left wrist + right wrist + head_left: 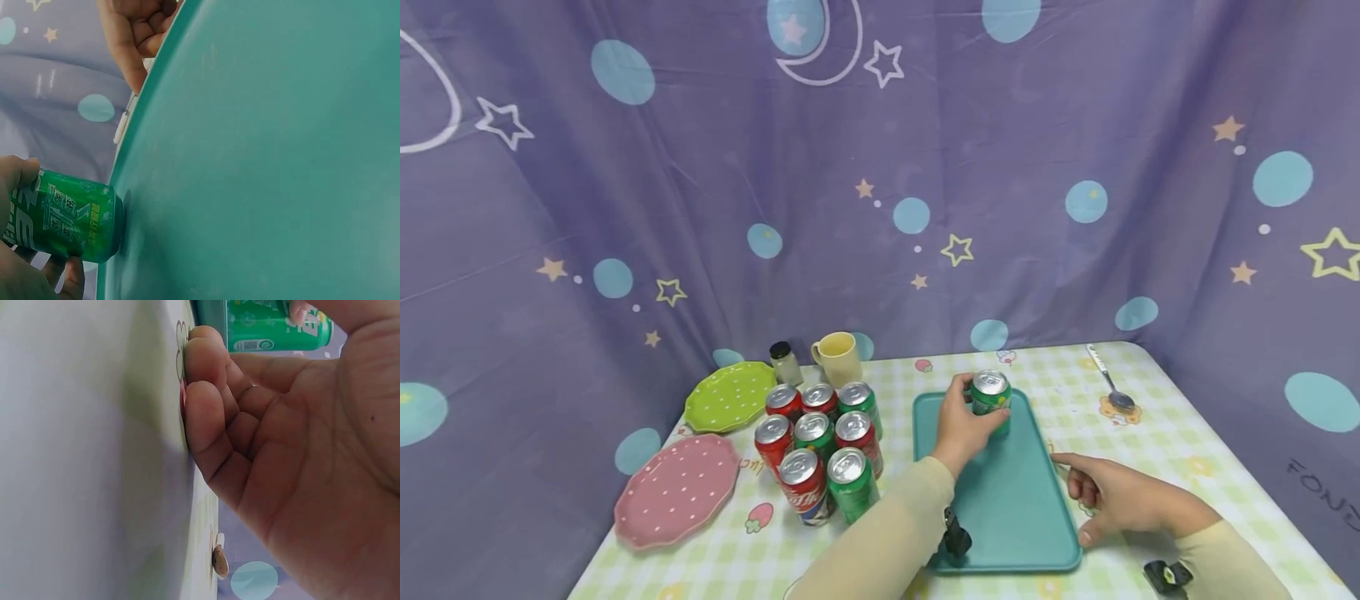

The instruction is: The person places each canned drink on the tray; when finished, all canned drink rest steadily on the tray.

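Observation:
In the head view my left hand (966,423) grips a green soda can (991,392) upright at the far end of the teal tray (1007,517). In the left wrist view the can's (69,215) base is at the tray's (262,150) surface; whether it bears its full weight there I cannot tell. My right hand (1123,496) is at the tray's right edge, index fingertip and thumb tip against or very near the rim. In the right wrist view, its other fingers (206,415) are loosely bent with nothing held in them.
Left of the tray stand several red and green cans (850,479). Beyond them are a yellow mug (838,358) and a black-lidded jar (785,364). A green plate (730,398) and a pink plate (677,492) lie far left. A spoon (1120,400) lies at right.

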`<state>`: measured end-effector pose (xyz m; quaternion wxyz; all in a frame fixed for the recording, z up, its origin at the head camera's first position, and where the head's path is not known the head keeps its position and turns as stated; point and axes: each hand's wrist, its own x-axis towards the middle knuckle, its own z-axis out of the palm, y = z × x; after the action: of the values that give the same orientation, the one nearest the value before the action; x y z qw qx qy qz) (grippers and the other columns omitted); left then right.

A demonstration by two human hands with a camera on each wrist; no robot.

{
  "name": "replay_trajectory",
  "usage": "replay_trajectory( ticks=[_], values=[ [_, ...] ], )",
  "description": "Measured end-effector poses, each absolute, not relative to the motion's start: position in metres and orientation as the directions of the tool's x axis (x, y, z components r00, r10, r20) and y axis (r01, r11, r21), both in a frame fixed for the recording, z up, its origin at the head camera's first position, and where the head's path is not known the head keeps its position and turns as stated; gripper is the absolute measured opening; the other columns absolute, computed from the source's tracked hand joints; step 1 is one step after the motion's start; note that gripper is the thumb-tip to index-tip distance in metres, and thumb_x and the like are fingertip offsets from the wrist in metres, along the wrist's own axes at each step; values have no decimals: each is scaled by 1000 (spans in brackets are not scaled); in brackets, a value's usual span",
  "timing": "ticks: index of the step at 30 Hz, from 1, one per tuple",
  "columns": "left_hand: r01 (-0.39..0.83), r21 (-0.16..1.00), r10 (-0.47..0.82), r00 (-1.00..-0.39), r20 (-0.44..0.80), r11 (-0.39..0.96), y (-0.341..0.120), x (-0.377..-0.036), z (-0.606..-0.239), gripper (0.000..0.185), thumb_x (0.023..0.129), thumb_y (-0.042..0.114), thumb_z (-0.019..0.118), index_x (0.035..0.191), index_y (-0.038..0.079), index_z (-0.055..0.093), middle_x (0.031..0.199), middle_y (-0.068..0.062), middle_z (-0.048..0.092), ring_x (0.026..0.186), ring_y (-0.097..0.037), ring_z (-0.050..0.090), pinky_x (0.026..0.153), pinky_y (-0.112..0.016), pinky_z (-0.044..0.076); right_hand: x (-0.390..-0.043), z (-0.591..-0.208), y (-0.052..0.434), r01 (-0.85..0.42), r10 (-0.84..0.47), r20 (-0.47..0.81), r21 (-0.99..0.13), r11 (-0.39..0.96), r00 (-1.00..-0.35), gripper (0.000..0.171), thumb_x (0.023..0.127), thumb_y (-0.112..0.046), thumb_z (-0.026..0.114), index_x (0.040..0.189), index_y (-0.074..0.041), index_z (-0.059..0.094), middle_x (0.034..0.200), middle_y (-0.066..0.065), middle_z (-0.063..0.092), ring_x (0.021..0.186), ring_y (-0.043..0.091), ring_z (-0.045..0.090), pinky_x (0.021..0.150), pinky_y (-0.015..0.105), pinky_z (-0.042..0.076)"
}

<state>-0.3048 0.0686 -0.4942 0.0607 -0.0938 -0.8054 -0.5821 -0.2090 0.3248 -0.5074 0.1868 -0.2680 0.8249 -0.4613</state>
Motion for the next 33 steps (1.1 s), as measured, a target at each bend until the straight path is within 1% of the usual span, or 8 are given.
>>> replay_trajectory(
  ticks=[5, 13, 17, 22, 33],
  values=[
    [201, 932, 78, -979, 186, 301, 75, -307, -492, 66, 81, 28, 93, 137, 29, 58, 129, 7, 63, 121, -19, 60, 100, -46, 51, -210, -508, 325, -279, -612, -58, -853, 440, -789, 115, 72, -16, 96, 157, 15, 25, 100, 12, 56, 80, 15, 53, 64, 29, 46],
    [195, 939, 86, -980, 177, 285, 85, -314, -494, 63, 82, 25, 93, 136, 29, 59, 127, 6, 60, 118, -18, 60, 98, -43, 52, -209, -506, 324, -279, -617, -57, -857, 433, -785, 114, 73, -16, 96, 157, 15, 25, 100, 13, 56, 81, 17, 53, 64, 30, 46],
    [203, 931, 94, -979, 183, 303, 90, -315, -493, 64, 82, 28, 93, 137, 29, 60, 126, 6, 58, 117, -18, 60, 96, -41, 53, -209, -505, 324, -271, -613, -62, -859, 434, -788, 114, 73, -16, 96, 157, 15, 25, 101, 14, 56, 82, 18, 53, 64, 30, 46],
    [208, 924, 102, -978, 184, 322, 95, -314, -490, 63, 83, 27, 92, 138, 29, 61, 125, 6, 59, 116, -18, 60, 96, -40, 53, -209, -505, 324, -274, -616, -62, -857, 437, -785, 113, 74, -17, 96, 156, 15, 25, 100, 14, 56, 81, 17, 53, 64, 30, 45],
    [234, 901, 96, -972, 213, 366, 102, -311, -490, 66, 84, 31, 91, 141, 23, 60, 127, 4, 61, 115, -16, 62, 94, -36, 55, -209, -504, 324, -272, -610, -68, -853, 446, -790, 113, 74, -18, 96, 157, 14, 26, 100, 14, 56, 80, 17, 53, 64, 31, 46]
  ],
)
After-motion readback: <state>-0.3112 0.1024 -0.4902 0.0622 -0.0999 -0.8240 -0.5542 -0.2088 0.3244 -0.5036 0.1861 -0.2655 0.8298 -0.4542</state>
